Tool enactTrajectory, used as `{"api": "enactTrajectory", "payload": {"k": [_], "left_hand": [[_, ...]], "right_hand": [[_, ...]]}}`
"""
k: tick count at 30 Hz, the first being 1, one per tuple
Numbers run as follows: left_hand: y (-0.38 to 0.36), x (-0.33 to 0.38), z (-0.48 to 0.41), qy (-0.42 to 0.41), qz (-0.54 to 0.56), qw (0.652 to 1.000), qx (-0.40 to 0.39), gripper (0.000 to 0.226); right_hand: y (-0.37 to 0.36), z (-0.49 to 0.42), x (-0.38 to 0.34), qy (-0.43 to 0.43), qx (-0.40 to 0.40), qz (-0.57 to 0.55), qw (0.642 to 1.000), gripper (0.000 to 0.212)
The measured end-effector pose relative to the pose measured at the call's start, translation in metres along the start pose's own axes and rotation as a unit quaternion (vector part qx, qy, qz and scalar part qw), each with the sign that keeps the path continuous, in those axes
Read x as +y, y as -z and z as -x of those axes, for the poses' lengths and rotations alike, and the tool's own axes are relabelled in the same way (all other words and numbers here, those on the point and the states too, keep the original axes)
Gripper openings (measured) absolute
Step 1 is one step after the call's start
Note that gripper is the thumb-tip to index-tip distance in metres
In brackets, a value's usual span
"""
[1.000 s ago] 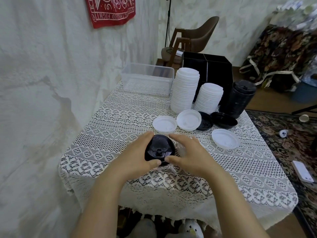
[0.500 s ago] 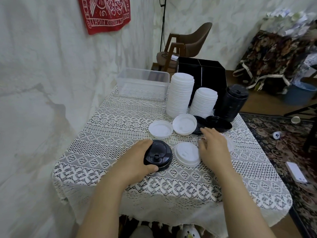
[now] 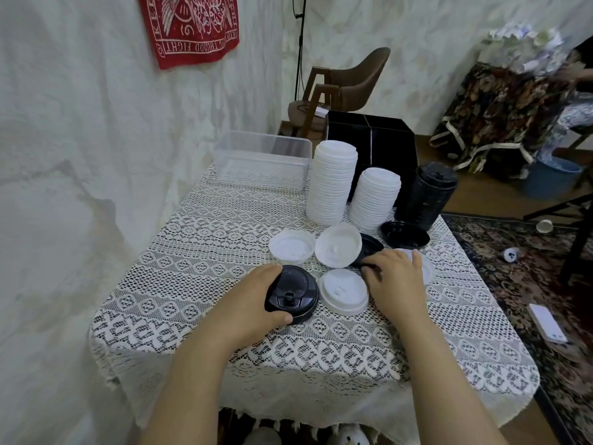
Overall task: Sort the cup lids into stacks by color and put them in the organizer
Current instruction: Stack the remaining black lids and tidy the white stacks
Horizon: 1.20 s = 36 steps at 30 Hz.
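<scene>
Trouble sits mostly at the right hand [image 3: 396, 282], whose fingers bend onto the rim of the buried black lid [image 3: 369, 248], right of the worktop's [image 3: 199, 268] middle. Whether that grip has pinched the rim or only touches it, I cannot tell. The leaning white lid [image 3: 338, 245] rests tilted over this black one, so dragging the black one out would likely flip it or shove it into the far white lid [image 3: 292, 247] beside it. The same hand hides part of the covered white lid [image 3: 425, 268], which a careless sweep could carry toward the right edge.

The left hand [image 3: 253, 303] curls thumb and fingers round the held black lid [image 3: 293, 293], nearer the front edge, just beside the flat white lid [image 3: 345, 292]; a sideways lift could knock that one askew. Lace cloth under everything looks apt to catch a sliding rim.

Toward the back edge, the tall white stack [image 3: 333, 181], the short white stack [image 3: 375, 197] and the black stack [image 3: 431, 194] stand before the organizer [image 3: 372, 139]. A forearm reaching past could topple the tall one and mix the colours again.
</scene>
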<state>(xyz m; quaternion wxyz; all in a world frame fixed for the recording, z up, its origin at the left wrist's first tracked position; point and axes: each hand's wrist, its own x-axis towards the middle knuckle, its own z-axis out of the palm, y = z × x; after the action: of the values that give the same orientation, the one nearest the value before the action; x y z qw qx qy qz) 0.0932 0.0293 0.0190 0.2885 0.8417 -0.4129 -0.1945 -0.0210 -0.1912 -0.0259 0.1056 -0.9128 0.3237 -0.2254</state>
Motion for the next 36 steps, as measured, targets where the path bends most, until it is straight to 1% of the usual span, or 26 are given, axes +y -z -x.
{"api": "enactTrajectory", "payload": {"k": [2, 4, 6, 7, 8, 9, 10, 12, 13, 14, 15, 16, 17, 18, 19, 20, 21, 22, 25, 26, 27, 28, 30, 32, 33, 36], "left_hand": [[0.0, 0.0, 0.0, 0.003, -0.003, 1.0, -0.004, 0.071], [0.0, -0.001, -0.001, 0.011, -0.002, 1.0, -0.008, 0.074], [0.0, -0.001, -0.001, 0.019, -0.005, 1.0, -0.011, 0.079], [0.0, -0.001, 0.0, 0.02, -0.007, 1.0, -0.011, 0.079], [0.0, 0.0, 0.0, 0.019, -0.007, 1.0, -0.011, 0.079], [0.001, 0.0, 0.0, 0.016, -0.005, 1.0, -0.011, 0.077], [0.001, 0.001, 0.0, 0.01, -0.005, 1.0, -0.01, 0.075], [0.001, 0.003, 0.0, 0.002, -0.013, 1.0, -0.009, 0.074], [0.002, 0.003, 0.0, 0.002, -0.016, 1.0, -0.008, 0.075], [0.002, 0.003, 0.0, 0.003, -0.017, 1.0, -0.007, 0.075], [0.002, 0.003, 0.0, 0.002, -0.017, 1.0, -0.007, 0.075], [0.002, 0.003, 0.0, 0.002, -0.016, 1.0, -0.008, 0.075], [0.002, 0.003, 0.0, 0.001, -0.016, 1.0, -0.009, 0.074], [0.002, 0.003, 0.0, 0.001, -0.016, 1.0, -0.009, 0.074], [0.002, 0.003, 0.0, 0.001, -0.015, 1.0, -0.009, 0.074], [0.002, 0.003, 0.0, 0.002, -0.015, 1.0, -0.009, 0.075], [0.002, 0.003, 0.0, 0.001, -0.015, 1.0, -0.008, 0.074], [0.001, 0.003, -0.001, 0.002, -0.014, 1.0, -0.009, 0.075], [0.001, 0.001, -0.001, 0.01, -0.005, 1.0, -0.009, 0.079], [0.001, 0.0, -0.001, 0.012, -0.004, 1.0, -0.011, 0.08], [0.001, -0.001, -0.001, 0.013, -0.003, 1.0, -0.012, 0.081], [0.001, -0.001, -0.001, 0.015, -0.001, 1.0, -0.012, 0.081], [0.001, -0.003, -0.002, 0.018, 0.005, 1.0, -0.012, 0.082], [0.001, -0.004, -0.002, 0.02, 0.012, 1.0, -0.012, 0.082], [0.001, -0.004, -0.002, 0.022, 0.017, 1.0, -0.012, 0.082], [0.001, -0.006, -0.002, 0.03, 0.032, 0.999, -0.01, 0.084]], "right_hand": [[0.005, 0.001, -0.003, 0.0, 0.029, -0.056, 0.998, 0.015], [0.016, 0.002, -0.01, -0.047, 0.054, -0.164, 0.984, 0.018], [0.024, 0.001, -0.014, -0.109, 0.078, -0.272, 0.953, 0.013], [0.027, 0.001, -0.016, -0.141, 0.097, -0.321, 0.932, 0.015], [0.031, 0.0, -0.016, -0.178, 0.111, -0.384, 0.899, 0.016], [0.035, 0.0, -0.017, -0.219, 0.113, -0.462, 0.852, 0.016], [0.04, 0.001, -0.018, -0.255, 0.103, -0.539, 0.796, 0.015], [0.047, 0.004, -0.019, -0.297, 0.064, -0.663, 0.684, 0.016], [0.05, 0.006, -0.02, -0.312, 0.05, -0.707, 0.632, 0.016], [0.051, 0.008, -0.02, -0.329, 0.041, -0.738, 0.587, 0.015], [0.052, 0.01, -0.021, -0.347, 0.032, -0.758, 0.552, 0.015], [0.052, 0.011, -0.021, -0.364, 0.015, -0.766, 0.529, 0.014], [0.052, 0.014, -0.022, -0.376, -0.006, -0.768, 0.518, 0.014], [0.051, 0.016, -0.023, -0.386, -0.026, -0.765, 0.515, 0.014], [0.051, 0.018, -0.024, -0.394, -0.041, -0.758, 0.518, 0.015], [0.05, 0.02, -0.025, -0.401, -0.05, -0.744, 0.532, 0.016], [0.047, 0.022, -0.026, -0.402, -0.052, -0.722, 0.561, 0.018], [0.044, 0.023, -0.025, -0.4, -0.048, -0.69, 0.602, 0.023], [0.038, 0.025, -0.024, -0.354, -0.034, -0.551, 0.755, 0.039], [0.038, 0.026, -0.025, -0.327, -0.035, -0.505, 0.798, 0.043], [0.04, 0.028, -0.025, -0.295, -0.045, -0.474, 0.828, 0.049], [0.042, 0.029, -0.023, -0.259, -0.067, -0.462, 0.845, 0.056], [0.044, 0.032, -0.021, -0.185, -0.14, -0.452, 0.861, 0.075], [0.042, 0.033, -0.02, -0.127, -0.186, -0.402, 0.888, 0.086], [0.039, 0.032, -0.019, -0.114, -0.188, -0.38, 0.898, 0.088], [0.035, 0.028, -0.017, -0.112, -0.167, -0.353, 0.914, 0.086]]}}
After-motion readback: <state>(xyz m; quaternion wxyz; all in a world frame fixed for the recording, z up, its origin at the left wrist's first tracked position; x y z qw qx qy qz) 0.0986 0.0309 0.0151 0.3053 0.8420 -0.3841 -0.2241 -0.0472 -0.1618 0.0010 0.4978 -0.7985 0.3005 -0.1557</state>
